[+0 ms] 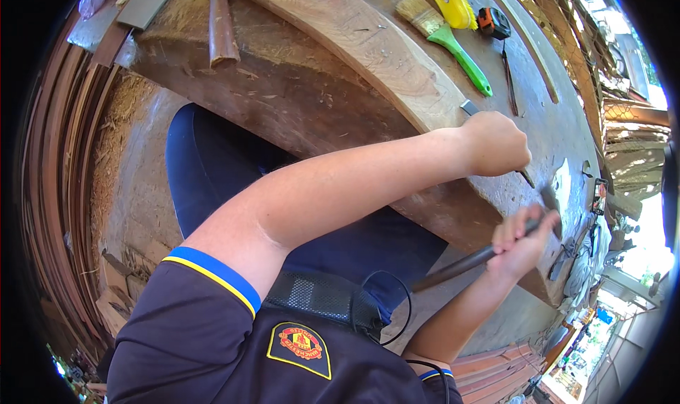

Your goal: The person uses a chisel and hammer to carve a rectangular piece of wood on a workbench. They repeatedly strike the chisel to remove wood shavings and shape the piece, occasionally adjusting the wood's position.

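My left hand point(496, 143) is closed round a chisel, whose flat metal blade point(468, 106) rests by the end of a long, curved light-wood piece point(375, 50) on the bench. A short dark part of the tool shows below the fist. Lower right, my right hand point(520, 245) grips the long dark handle of a hammer point(462, 265); its head point(551, 204) is blurred, just below my left fist.
The worn workbench point(269, 92) carries a wooden-handled tool point(221, 25), a green-handled paintbrush point(460, 57), a yellow brush point(453, 0), a tape measure point(494, 22) and a thin dark tool point(511, 82). Planks point(60, 177) are stacked at left, beside sawdust on the floor.
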`<state>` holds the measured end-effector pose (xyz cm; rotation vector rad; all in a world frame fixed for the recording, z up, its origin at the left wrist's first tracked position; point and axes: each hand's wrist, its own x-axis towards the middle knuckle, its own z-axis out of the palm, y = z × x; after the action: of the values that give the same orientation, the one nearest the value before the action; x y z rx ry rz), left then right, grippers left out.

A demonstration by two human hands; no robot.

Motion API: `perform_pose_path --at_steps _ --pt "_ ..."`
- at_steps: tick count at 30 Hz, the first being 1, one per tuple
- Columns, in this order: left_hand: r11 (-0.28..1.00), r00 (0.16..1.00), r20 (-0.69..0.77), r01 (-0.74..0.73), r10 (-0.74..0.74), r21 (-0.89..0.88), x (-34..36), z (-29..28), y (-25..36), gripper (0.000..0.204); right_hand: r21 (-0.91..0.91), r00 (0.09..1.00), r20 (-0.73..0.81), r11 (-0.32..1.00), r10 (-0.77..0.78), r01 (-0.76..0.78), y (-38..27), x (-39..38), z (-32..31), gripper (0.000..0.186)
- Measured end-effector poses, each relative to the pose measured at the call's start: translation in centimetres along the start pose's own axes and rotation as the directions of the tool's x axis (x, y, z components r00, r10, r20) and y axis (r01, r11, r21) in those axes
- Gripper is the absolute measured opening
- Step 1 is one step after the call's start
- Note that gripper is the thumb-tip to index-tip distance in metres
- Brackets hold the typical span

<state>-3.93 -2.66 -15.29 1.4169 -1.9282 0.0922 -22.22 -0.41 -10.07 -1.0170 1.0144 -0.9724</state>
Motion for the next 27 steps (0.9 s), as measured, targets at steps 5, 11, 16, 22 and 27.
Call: perform_pose_path --at_steps 5,11,16,22,27 --pt "0.998 0.998 0.038 0.054 -0.055 0.040 -0.1 -0.6 -0.1 0.010 0.083 0.998 -0.023 0.995 -0.056 0.057 -0.1 0.6 -0.5 0.046" --pt "0.991 0.990 0.059 0.129 -0.130 0.033 -0.1 -1.2 -0.4 0.009 0.005 0.994 0.093 0.998 0.060 -0.061 0.8 0.5 0.9 0.046" --pt "0.986 0.984 0.072 0.161 -0.163 0.039 0.6 -1.7 -0.3 0.007 0.153 1.000 -0.007 0.988 -0.030 0.030 0.8 1.6 -0.2 0.046" --pt "0.983 0.987 0.058 0.158 -0.153 -0.091 -0.1 -4.2 -2.9 0.007 0.138 0.997 0.064 0.990 -0.040 0.030 1.4 -0.1 2.8 0.044" --pt "0.998 0.996 0.073 0.062 -0.060 -0.028 -1.5 -3.6 -1.2 0.006 0.089 0.999 0.018 0.995 -0.051 0.050 1.4 -0.3 1.7 0.047"
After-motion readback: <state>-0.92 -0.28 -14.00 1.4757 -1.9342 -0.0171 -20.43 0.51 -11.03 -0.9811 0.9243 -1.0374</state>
